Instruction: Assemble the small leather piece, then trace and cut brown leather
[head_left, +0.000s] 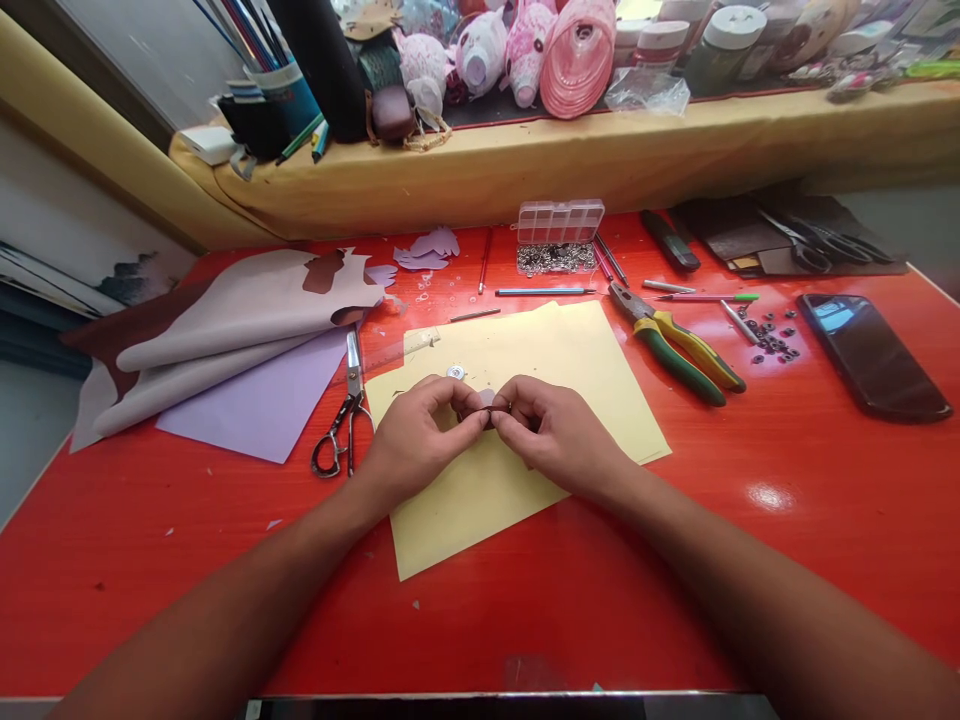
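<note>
Dark brown piece [490,410], one, small, pinched above yellow paper [480,520]; its outline is partly hidden by the fingers. Two hands hold it: left hand [420,435] and right hand [559,435], each with thumb and forefinger closed on the piece, the fingertips of both nearly meeting. Just beyond the left fingertips: one white round object [455,372]. Left of the paper: one pair of silver-bladed scissors [353,372], near one clear ruler [397,350], its markings too small to read. Right: one pair of pliers [670,365], with one green and one yellow handle. Farther out: one open compartment box [555,258], one blue pencil [544,292] and one dark phone [870,355], on a red table [480,640].
</note>
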